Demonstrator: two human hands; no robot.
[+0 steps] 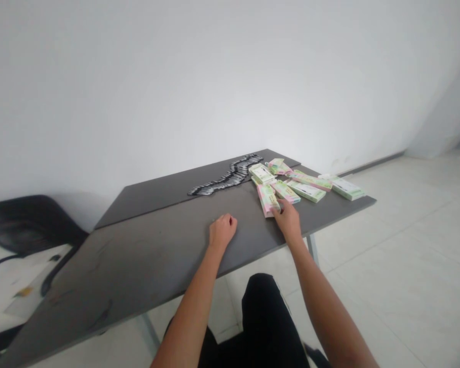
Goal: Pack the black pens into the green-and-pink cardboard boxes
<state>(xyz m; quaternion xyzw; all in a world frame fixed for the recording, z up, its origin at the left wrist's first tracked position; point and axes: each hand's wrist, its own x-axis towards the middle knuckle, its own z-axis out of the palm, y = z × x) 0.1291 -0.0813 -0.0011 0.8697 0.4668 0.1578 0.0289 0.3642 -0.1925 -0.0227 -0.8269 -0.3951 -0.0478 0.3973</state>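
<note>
My left hand (223, 229) rests on the dark table as a closed fist, with nothing showing in it. At the near end of a pink-and-green cardboard box (267, 197), my right hand (288, 219) has its thumb and fingers closed on the corner. This slim box lies on the table, angled toward me. Close beside it is another pink-and-green box (285, 191), and a pale green-and-white box (262, 174) lies just behind. A long wavy row of slim black-and-clear sticks, which look like pens (230, 177), lies behind my hands.
More boxes spread to the right: a green-and-white box (306, 190), a long pink-and-green box (310, 180) and a white-and-green box (347, 187) near the table's right end. A black chair (34, 220) stands at the left. A white wall (199, 92) rises behind the table (149, 245).
</note>
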